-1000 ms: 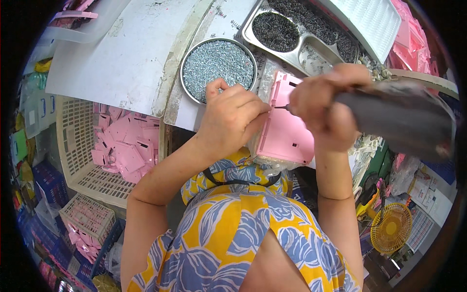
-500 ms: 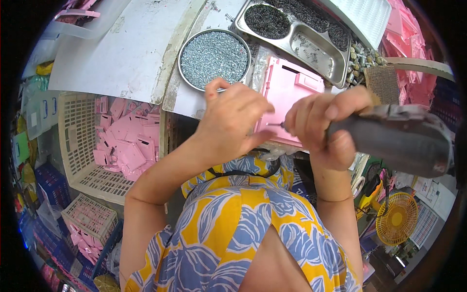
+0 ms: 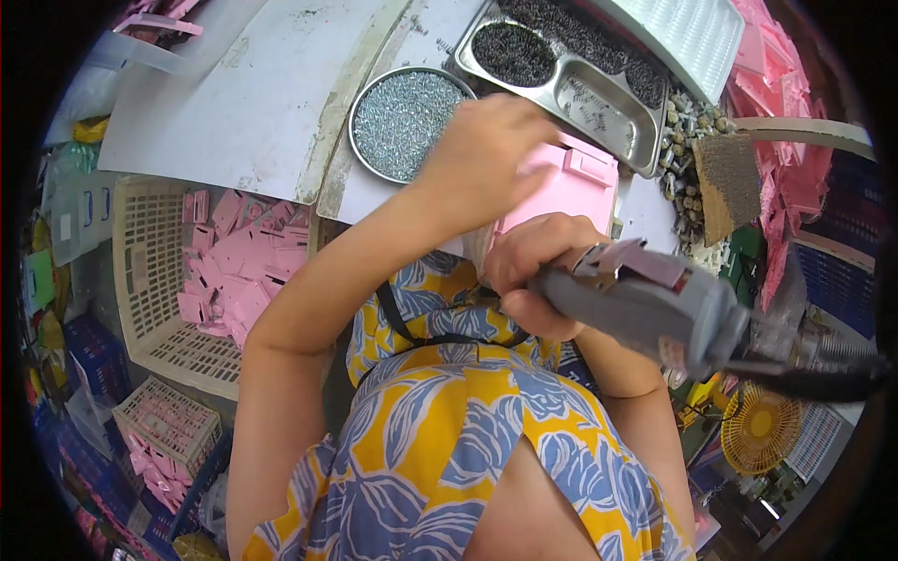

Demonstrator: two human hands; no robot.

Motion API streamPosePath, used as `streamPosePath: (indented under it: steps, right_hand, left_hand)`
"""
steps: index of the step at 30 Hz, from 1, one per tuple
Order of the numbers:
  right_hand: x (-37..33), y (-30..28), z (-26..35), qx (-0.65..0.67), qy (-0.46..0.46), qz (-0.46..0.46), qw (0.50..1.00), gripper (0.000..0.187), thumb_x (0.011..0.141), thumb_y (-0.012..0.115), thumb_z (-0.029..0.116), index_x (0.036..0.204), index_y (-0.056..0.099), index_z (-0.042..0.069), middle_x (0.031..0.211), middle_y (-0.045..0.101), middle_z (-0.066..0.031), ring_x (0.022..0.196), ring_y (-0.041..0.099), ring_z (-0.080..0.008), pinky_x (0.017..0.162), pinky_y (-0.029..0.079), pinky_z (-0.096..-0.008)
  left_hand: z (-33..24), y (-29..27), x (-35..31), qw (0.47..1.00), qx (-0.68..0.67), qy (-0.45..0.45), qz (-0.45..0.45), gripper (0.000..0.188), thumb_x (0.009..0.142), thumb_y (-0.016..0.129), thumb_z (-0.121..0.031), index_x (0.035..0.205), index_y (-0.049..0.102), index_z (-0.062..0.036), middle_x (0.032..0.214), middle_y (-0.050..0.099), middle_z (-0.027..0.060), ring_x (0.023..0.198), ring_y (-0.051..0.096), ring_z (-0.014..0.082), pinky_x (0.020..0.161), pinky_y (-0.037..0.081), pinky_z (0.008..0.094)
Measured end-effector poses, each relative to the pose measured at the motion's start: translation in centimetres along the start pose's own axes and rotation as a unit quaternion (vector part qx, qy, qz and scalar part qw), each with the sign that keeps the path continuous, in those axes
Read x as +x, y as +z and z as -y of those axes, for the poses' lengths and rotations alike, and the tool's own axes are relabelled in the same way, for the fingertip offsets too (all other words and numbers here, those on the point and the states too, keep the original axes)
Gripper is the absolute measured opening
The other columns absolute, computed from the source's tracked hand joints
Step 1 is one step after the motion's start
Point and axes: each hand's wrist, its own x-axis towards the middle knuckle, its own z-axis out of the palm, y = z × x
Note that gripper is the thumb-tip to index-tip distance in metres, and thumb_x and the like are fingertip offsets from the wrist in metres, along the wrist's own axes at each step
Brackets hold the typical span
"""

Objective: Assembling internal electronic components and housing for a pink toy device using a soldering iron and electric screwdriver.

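Observation:
My right hand is wrapped round a grey electric screwdriver, whose body points away to the right. The driver's tip is hidden behind the hand. Beneath and beyond it lies a flat pink plastic case, with a small raised block near its far right corner. Over the left part of this case is my left hand, smeared by motion, so I cannot tell whether its fingers hold anything. It also covers the right edge of a round metal dish full of small silvery screws.
Behind the case stands a divided steel tray with dark springs. Brass-coloured parts and a cardboard piece lie right of it. A beige crate holds pink parts at left. A yellow fan stands lower right.
My left hand has moved right and away from me, from the dish's near rim to over the case. My right hand and the screwdriver have come left and nearer to me.

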Motion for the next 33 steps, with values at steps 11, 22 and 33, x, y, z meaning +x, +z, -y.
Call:
streamPosePath:
  steps: [11, 22, 33]
  right_hand:
    - [-1.9, -7.8, 12.1, 0.429, -0.268, -0.18, 0.844, 0.032, 0.068, 0.081, 0.012, 0.088, 0.057, 0.015, 0.058, 0.06, 0.0066, 0.044, 0.055, -0.003, 0.045, 0.041, -0.0156]
    - [2.3, -5.7, 6.9, 0.263, -0.165, -0.12, 0.943, 0.037, 0.09, 0.075, 0.026, 0.106, 0.046, 0.011, 0.053, 0.055, 0.0063, 0.038, 0.05, -0.0063, 0.041, 0.046, -0.0218]
    - [1.7, -7.3, 5.5, 0.086, -0.002, -0.285, 0.955, 0.076, 0.089, 0.076, 0.03, 0.145, 0.034, -0.001, 0.074, 0.049, -0.0001, 0.061, 0.047, -0.01, 0.065, 0.041, -0.0296]
  left_hand:
    - [-3.0, -8.7, -2.2, 0.982, -0.141, 0.054, -0.11, 0.032, 0.075, 0.075, -0.014, 0.106, 0.068, -0.0073, 0.124, 0.062, 0.0145, 0.118, 0.059, 0.0349, 0.1, 0.049, 0.042]
    - [3.3, -12.0, -34.1, 0.44, -0.286, -0.616, -0.588, 0.054, 0.102, 0.054, -0.024, 0.149, 0.036, -0.0022, 0.147, 0.044, 0.0191, 0.115, 0.06, 0.0298, 0.095, 0.055, 0.044]
    - [22.7, -23.9, 6.1, 0.782, 0.272, -0.441, -0.346, 0.125, 0.073, 0.081, -0.052, 0.159, 0.007, 0.0005, 0.153, -0.009, 0.0496, 0.15, -0.007, 0.0565, 0.123, 0.007, 0.053]
